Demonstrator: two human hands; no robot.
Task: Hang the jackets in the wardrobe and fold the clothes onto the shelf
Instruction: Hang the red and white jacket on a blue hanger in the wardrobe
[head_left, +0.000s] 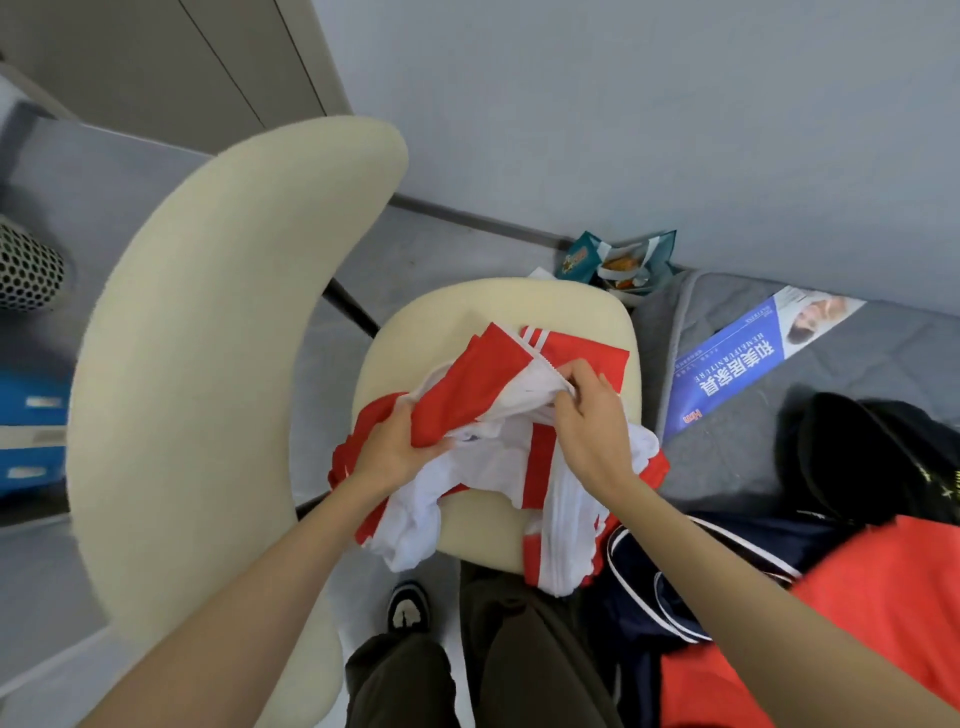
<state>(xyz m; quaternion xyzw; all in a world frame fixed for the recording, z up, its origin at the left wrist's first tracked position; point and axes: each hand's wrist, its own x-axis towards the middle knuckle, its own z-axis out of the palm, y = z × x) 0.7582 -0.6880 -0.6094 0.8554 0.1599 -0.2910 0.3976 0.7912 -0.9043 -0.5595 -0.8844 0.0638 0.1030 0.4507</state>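
A red and white jacket (498, 452) lies bunched on the seat of a cream chair (498, 306), with part of it hanging over the seat's front edge. My left hand (400, 447) grips a red fold on the jacket's left side. My right hand (587, 410) pinches the white lining near the top, fingers curled into the cloth. A dark navy garment with white piping (670, 582) and a red garment (852, 597) lie to the right on the mattress. A black garment (872, 457) lies behind them.
The chair's curved cream backrest (208, 364) stands at the left. A grey mattress (779, 441) with a blue leaflet (748, 353) fills the right. A teal bag (618, 260) sits in the corner by the wall. A blue box (31, 431) is at far left. My legs and a shoe (410, 608) are below.
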